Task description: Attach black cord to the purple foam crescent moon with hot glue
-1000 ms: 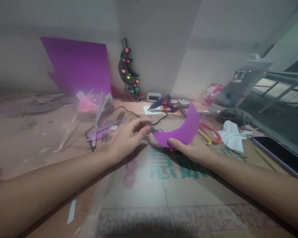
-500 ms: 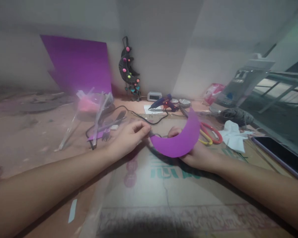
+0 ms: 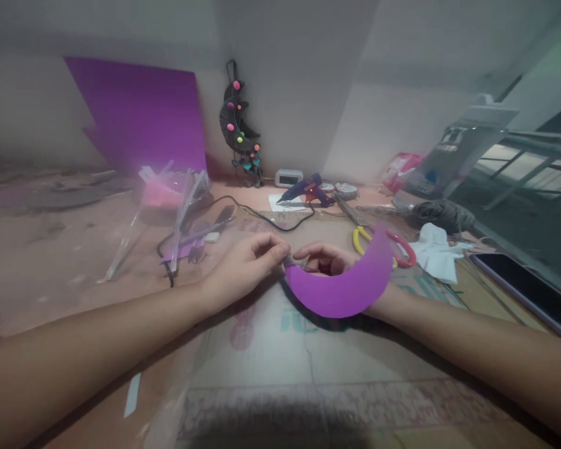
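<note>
A purple paper crescent (image 3: 339,296) curves above the cardboard mat, with one horn to the left and the other rising at the right. My left hand (image 3: 250,265) pinches its left tip between thumb and fingers. Around that tip shows a short band of dark grey yarn (image 3: 293,260). Behind the crescent is my right hand (image 3: 330,255), its fingers curled and pointing at the wrapped tip. The crescent partly covers this hand, so what its fingers grip is hidden.
Scissors (image 3: 359,234) with yellow and red handles lie beyond my right hand. A blue glue gun (image 3: 303,190) rests at the back near a decorated black moon (image 3: 234,118). At the right are a grey yarn ball (image 3: 444,217), white tissue (image 3: 437,252) and a phone (image 3: 528,290).
The right fingers have come out from behind the crescent towards its left tip. The crescent has shifted slightly down and right. My left hand keeps its pinch.
</note>
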`<state>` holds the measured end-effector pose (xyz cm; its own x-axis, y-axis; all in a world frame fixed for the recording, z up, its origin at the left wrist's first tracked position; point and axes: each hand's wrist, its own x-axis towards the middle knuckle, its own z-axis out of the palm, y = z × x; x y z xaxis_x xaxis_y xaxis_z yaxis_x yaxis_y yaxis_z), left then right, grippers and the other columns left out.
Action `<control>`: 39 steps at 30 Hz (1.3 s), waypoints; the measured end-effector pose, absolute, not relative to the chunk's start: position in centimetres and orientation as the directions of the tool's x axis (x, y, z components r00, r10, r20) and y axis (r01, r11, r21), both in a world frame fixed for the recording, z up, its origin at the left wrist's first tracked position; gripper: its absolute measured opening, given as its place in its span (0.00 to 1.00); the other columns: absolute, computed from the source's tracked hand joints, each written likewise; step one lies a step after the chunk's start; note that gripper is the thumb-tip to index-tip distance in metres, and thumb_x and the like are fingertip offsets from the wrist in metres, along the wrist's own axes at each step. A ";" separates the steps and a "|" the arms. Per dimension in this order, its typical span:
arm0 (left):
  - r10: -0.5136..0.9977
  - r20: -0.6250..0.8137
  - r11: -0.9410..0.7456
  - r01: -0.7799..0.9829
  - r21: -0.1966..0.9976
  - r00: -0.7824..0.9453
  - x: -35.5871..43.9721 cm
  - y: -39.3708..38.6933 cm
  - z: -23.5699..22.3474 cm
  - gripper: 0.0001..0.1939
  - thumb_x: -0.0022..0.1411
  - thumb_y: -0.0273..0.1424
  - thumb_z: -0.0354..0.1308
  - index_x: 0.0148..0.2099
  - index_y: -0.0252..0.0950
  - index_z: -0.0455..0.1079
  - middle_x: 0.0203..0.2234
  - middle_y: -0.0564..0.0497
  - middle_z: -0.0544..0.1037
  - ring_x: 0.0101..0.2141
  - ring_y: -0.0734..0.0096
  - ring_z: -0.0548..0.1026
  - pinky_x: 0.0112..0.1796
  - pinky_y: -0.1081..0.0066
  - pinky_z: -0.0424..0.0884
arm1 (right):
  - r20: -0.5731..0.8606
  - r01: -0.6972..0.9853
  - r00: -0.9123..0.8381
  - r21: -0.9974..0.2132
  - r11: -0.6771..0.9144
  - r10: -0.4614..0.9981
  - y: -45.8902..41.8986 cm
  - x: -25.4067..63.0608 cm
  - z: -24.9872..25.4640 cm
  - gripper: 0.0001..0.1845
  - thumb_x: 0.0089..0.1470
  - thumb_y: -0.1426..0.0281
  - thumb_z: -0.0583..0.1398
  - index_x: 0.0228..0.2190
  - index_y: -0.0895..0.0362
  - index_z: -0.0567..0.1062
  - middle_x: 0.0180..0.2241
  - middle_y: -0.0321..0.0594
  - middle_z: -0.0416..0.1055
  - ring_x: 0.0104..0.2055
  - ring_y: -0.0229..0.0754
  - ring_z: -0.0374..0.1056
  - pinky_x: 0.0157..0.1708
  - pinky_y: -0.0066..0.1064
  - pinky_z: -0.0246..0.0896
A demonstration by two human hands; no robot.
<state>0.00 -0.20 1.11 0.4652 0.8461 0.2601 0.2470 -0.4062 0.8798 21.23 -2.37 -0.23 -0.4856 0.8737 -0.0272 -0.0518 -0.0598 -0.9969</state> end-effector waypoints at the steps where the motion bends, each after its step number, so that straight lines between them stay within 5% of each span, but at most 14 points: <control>1: 0.844 0.264 -0.415 0.256 0.873 0.467 0.0 -0.2 1.1 0.14 0.66 0.37 0.52 0.31 0.34 0.67 0.25 0.55 0.70 0.29 0.74 0.68 0.32 0.74 0.63 | -0.026 -0.024 -0.447 -0.999 -0.041 0.894 -2.5 21.1 -0.1 0.20 0.42 0.60 0.69 0.37 0.55 0.73 0.26 0.34 0.71 0.27 0.36 0.68 0.27 0.28 0.61; 6: 0.838 0.244 -0.406 0.258 0.877 0.488 0.0 -0.3 1.0 0.14 0.66 0.37 0.52 0.31 0.34 0.67 0.26 0.55 0.70 0.30 0.74 0.68 0.33 0.74 0.63 | 0.104 0.224 -0.292 -0.959 0.174 0.951 -2.8 20.6 0.1 0.13 0.47 0.60 0.64 0.25 0.56 0.72 0.24 0.35 0.70 0.25 0.35 0.64 0.27 0.28 0.60; 14: 0.789 0.247 -0.414 0.190 0.890 0.562 0.1 -0.7 0.6 0.11 0.66 0.36 0.53 0.34 0.35 0.70 0.29 0.54 0.74 0.32 0.73 0.70 0.35 0.74 0.64 | 0.094 0.456 -0.356 -0.851 0.260 0.930 -3.1 20.7 1.2 0.14 0.56 0.60 0.55 0.26 0.56 0.70 0.22 0.34 0.65 0.24 0.34 0.60 0.23 0.26 0.54; 23: 0.811 0.238 -0.399 0.206 0.894 0.534 0.2 -0.5 0.6 0.12 0.65 0.37 0.52 0.33 0.34 0.68 0.28 0.53 0.73 0.31 0.73 0.69 0.34 0.73 0.65 | 0.062 0.558 -0.430 -0.766 0.320 0.901 -3.4 20.7 1.5 0.18 0.58 0.58 0.51 0.24 0.56 0.67 0.21 0.35 0.64 0.24 0.35 0.60 0.24 0.26 0.53; 39: 0.818 0.105 -0.198 0.105 0.975 0.566 0.4 -0.6 0.3 0.13 0.64 0.38 0.54 0.32 0.33 0.68 0.24 0.54 0.72 0.27 0.75 0.69 0.31 0.74 0.65 | 0.126 0.535 -0.357 -0.785 0.313 0.926 -2.7 20.8 0.7 0.13 0.57 0.61 0.54 0.26 0.55 0.71 0.24 0.36 0.70 0.27 0.38 0.66 0.27 0.28 0.59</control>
